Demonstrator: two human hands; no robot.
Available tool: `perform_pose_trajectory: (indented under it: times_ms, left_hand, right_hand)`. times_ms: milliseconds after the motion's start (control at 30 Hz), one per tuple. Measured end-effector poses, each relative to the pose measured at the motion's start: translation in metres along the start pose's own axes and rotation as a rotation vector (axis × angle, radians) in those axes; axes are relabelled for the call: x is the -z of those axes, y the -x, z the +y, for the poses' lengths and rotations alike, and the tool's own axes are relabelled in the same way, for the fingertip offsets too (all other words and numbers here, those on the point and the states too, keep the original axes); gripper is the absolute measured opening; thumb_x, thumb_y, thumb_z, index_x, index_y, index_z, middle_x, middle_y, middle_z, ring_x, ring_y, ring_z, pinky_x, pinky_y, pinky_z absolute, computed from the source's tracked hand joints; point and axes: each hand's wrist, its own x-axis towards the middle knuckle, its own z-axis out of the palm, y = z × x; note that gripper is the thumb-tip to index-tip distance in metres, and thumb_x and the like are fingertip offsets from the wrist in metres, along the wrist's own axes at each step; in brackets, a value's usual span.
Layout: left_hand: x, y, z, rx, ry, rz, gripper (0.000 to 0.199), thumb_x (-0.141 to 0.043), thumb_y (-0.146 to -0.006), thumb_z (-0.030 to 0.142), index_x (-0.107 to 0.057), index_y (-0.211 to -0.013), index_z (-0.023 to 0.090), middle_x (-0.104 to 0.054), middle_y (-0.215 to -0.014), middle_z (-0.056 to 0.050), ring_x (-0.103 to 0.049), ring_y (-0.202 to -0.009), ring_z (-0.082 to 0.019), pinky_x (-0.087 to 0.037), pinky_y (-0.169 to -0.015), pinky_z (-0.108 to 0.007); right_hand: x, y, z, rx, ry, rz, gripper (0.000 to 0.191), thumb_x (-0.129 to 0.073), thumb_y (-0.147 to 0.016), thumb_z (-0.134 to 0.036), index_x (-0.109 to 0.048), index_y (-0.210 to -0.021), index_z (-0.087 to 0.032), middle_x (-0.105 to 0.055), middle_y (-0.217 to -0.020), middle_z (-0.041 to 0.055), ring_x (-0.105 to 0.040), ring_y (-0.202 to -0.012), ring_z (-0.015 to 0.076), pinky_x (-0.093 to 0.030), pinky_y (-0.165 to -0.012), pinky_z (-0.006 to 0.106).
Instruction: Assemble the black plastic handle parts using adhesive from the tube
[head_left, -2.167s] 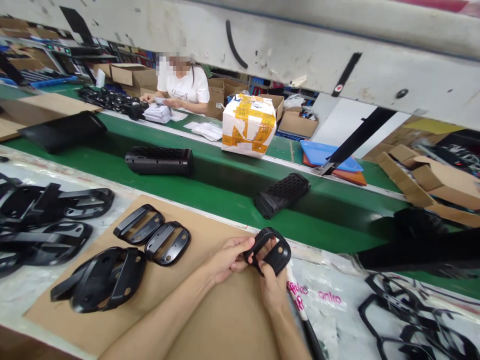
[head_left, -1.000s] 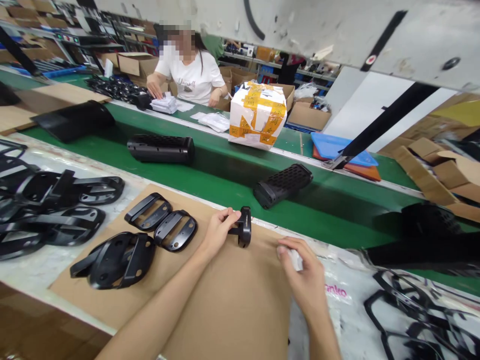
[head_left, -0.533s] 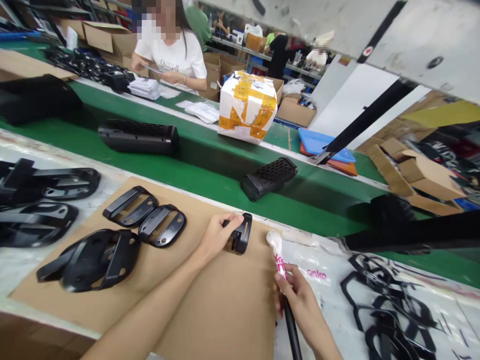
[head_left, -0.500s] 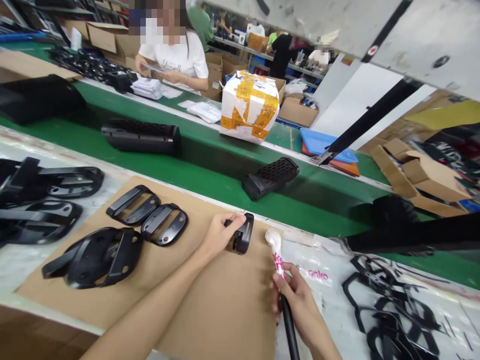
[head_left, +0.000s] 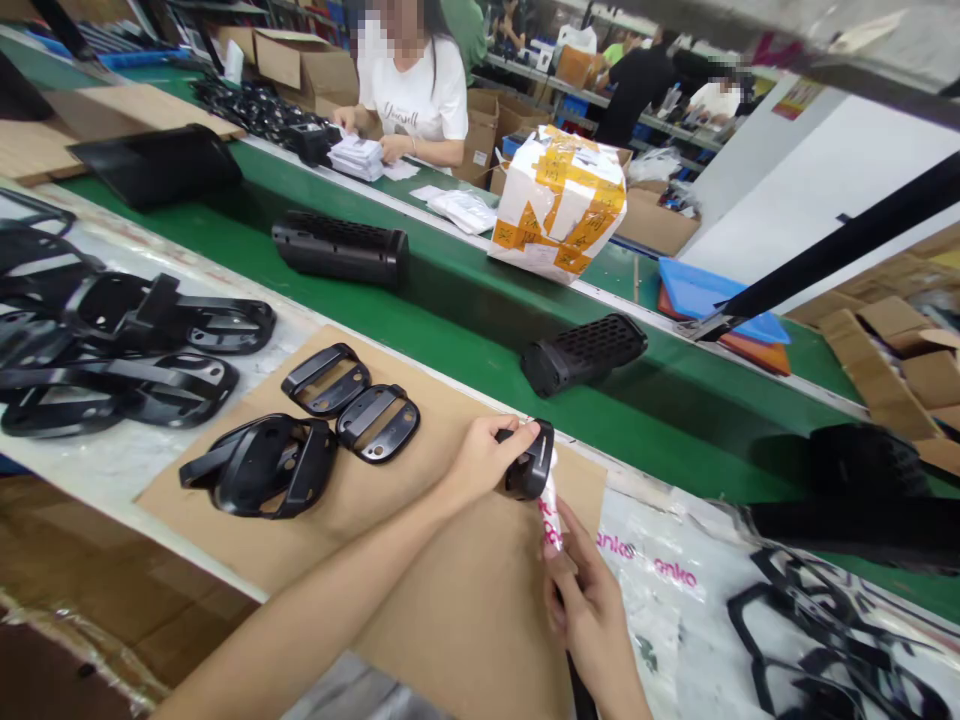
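Observation:
My left hand (head_left: 491, 455) grips a black plastic bracket (head_left: 534, 462) with its fingers and thumb, near the far edge of a brown cardboard sheet (head_left: 450, 590). My right hand (head_left: 589, 590) is closed around a black-handled stick (head_left: 550, 515) whose upper end is wrapped in white plastic with pink print. The wrapped tip is right up against the bracket and partly hidden behind it; I cannot tell whether they touch. Left of my hands, two black oval frames (head_left: 379, 424) and a small pile of similar frames (head_left: 274, 465) lie on the cardboard.
More black frames (head_left: 180, 390) cover the bench at left, and thin black rings (head_left: 832, 640) lie at right. Beyond, a green conveyor (head_left: 450, 345) carries black perforated housings (head_left: 585, 352). Across it are a taped white box (head_left: 559, 205) and a person (head_left: 412, 95) handling papers.
The wrapped tip of the stick has moved left to the bracket, from a clear gap beside it. My view has shifted left, so the scene sits further right.

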Motion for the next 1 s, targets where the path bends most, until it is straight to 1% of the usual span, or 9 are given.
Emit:
perform_pose_trajectory:
  times_ms: [100,300,433,500,600,667,800,867,1000]
  left_hand:
    - [-0.001,0.001,-0.001,0.009,-0.004,0.008,0.053,-0.061,-0.09,0.056,-0.037,-0.06,0.02,-0.034,-0.06,0.005,-0.035,-0.061,-0.012,-0.028,-0.06,-0.027]
    - [-0.001,0.002,-0.004,0.026,-0.011,0.035,0.052,-0.063,-0.089,0.054,-0.036,-0.06,0.02,-0.039,-0.061,0.005,-0.038,-0.062,-0.012,-0.03,-0.06,-0.027]
    - [-0.001,0.002,-0.003,0.008,0.003,0.025,0.052,-0.061,-0.091,0.053,-0.038,-0.059,0.02,-0.041,-0.06,0.005,-0.038,-0.061,-0.011,-0.03,-0.06,-0.027]
    - [-0.001,0.003,-0.002,0.002,-0.001,0.016,0.051,-0.061,-0.091,0.053,-0.039,-0.059,0.02,-0.041,-0.06,0.005,-0.038,-0.061,-0.011,-0.03,-0.06,-0.027]
    - [-0.001,0.003,-0.001,0.001,-0.016,0.022,0.051,-0.061,-0.091,0.053,-0.038,-0.059,0.02,-0.038,-0.059,0.005,-0.037,-0.061,-0.011,-0.029,-0.06,-0.028]
    - [-0.002,0.003,-0.001,0.001,-0.019,0.037,0.051,-0.06,-0.091,0.053,-0.036,-0.06,0.02,-0.036,-0.059,0.005,-0.036,-0.061,-0.011,-0.028,-0.06,-0.028]
    - [-0.002,0.004,0.0,-0.006,0.005,0.028,0.05,-0.059,-0.092,0.051,-0.036,-0.06,0.02,-0.036,-0.06,0.005,-0.037,-0.061,-0.011,-0.028,-0.06,-0.028]
    - [-0.002,0.004,0.001,-0.005,0.007,0.019,0.049,-0.059,-0.092,0.051,-0.038,-0.06,0.02,-0.037,-0.06,0.005,-0.037,-0.061,-0.011,-0.028,-0.06,-0.028]
    - [-0.001,0.003,0.002,-0.008,0.002,0.036,0.051,-0.06,-0.09,0.052,-0.036,-0.059,0.02,-0.035,-0.059,0.005,-0.036,-0.06,-0.011,-0.029,-0.06,-0.028]
  right_hand:
    - [-0.004,0.004,0.011,-0.06,-0.055,0.087,0.082,-0.071,-0.086,-0.067,-0.049,-0.153,-0.026,-0.055,-0.068,-0.0041,-0.034,-0.042,0.0068,-0.031,-0.035,0.019]
    - [-0.001,0.011,-0.001,-0.217,-0.09,-0.002,0.085,-0.079,-0.077,-0.067,-0.055,-0.148,-0.028,-0.058,-0.07,-0.0037,-0.032,-0.038,0.0047,-0.023,-0.032,0.015]
    - [-0.004,0.022,-0.011,-0.089,-0.144,0.229,0.082,-0.077,-0.083,-0.063,-0.046,-0.154,-0.035,-0.059,-0.073,-0.0035,-0.037,-0.041,0.0051,-0.026,-0.036,0.014]
    - [-0.01,0.024,-0.005,-0.029,-0.16,0.269,0.087,-0.074,-0.084,-0.067,-0.04,-0.157,-0.034,-0.058,-0.072,-0.0041,-0.038,-0.04,0.0056,-0.029,-0.036,0.016]
    - [-0.014,0.019,0.007,-0.164,-0.111,0.085,0.096,-0.076,-0.077,-0.073,-0.045,-0.154,-0.026,-0.054,-0.063,-0.0062,-0.033,-0.037,0.0059,-0.026,-0.032,0.016]
    - [-0.012,0.018,0.009,-0.232,-0.075,-0.002,0.091,-0.077,-0.077,-0.072,-0.051,-0.15,-0.025,-0.053,-0.062,-0.0065,-0.029,-0.036,0.0051,-0.022,-0.03,0.016]
    - [-0.008,0.023,0.005,-0.071,-0.104,0.185,0.08,-0.072,-0.086,-0.066,-0.045,-0.153,-0.033,-0.054,-0.066,-0.0064,-0.032,-0.037,0.0055,-0.024,-0.032,0.015]
    - [-0.012,0.023,0.007,-0.031,-0.137,0.203,0.078,-0.069,-0.088,-0.066,-0.044,-0.153,-0.033,-0.052,-0.064,-0.0071,-0.034,-0.038,0.0061,-0.027,-0.033,0.016]
    - [-0.014,0.014,0.008,-0.249,-0.091,-0.055,0.087,-0.074,-0.079,-0.072,-0.049,-0.149,-0.028,-0.05,-0.061,-0.0084,-0.028,-0.036,0.0048,-0.021,-0.032,0.015]
